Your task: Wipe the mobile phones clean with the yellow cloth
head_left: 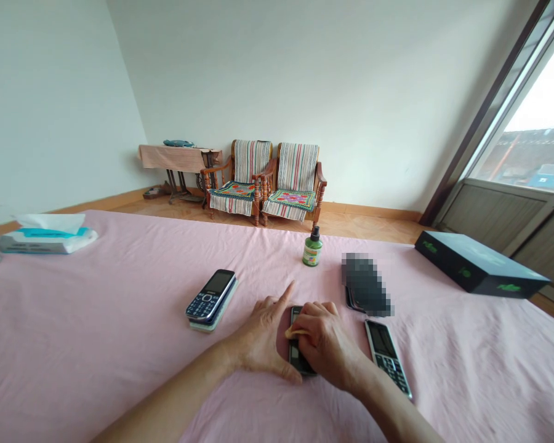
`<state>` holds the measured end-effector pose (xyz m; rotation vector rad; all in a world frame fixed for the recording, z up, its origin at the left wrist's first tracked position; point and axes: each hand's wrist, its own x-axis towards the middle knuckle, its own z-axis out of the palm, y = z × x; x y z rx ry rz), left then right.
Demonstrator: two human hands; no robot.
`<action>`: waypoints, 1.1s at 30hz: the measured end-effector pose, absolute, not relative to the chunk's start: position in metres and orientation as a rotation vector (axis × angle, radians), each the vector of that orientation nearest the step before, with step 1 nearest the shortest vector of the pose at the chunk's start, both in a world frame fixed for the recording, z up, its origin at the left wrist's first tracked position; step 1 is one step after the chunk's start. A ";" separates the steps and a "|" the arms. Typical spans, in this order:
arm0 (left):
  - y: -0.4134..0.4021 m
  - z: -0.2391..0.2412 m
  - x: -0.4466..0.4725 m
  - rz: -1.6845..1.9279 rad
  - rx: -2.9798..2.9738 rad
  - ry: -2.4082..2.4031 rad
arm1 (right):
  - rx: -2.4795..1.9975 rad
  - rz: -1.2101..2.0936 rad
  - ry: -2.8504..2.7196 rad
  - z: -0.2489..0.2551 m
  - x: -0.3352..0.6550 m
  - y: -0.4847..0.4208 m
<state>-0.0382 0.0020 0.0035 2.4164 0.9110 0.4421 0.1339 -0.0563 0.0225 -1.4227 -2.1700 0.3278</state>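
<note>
Head view, phone [296, 355] beneath right hand [325, 341] gripping cloth [297, 333], left hand [263, 335] alongside

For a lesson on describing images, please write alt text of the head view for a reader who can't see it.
A person's right hand holds a small yellowish item over a phone on a pink cloth, the left hand spread beside it. A keypad phone lies left, a second keypad phone right, a green bottle beyond.
</note>
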 end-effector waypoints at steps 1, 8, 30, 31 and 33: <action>0.002 0.003 -0.038 0.440 2.418 0.904 | -1.402 0.359 -2.176 0.023 0.134 -0.058; 0.007 -0.004 -0.038 0.467 2.453 0.840 | -1.302 0.524 -2.223 0.029 0.131 -0.074; 0.006 0.004 -0.037 0.422 2.565 0.786 | -1.345 0.724 -2.218 0.037 0.143 -0.083; 0.005 0.004 -0.036 0.432 2.570 0.792 | -1.347 0.725 -2.215 0.037 0.142 -0.083; 0.003 0.004 -0.035 0.457 2.578 0.800 | -1.348 0.715 -2.210 0.037 0.141 -0.083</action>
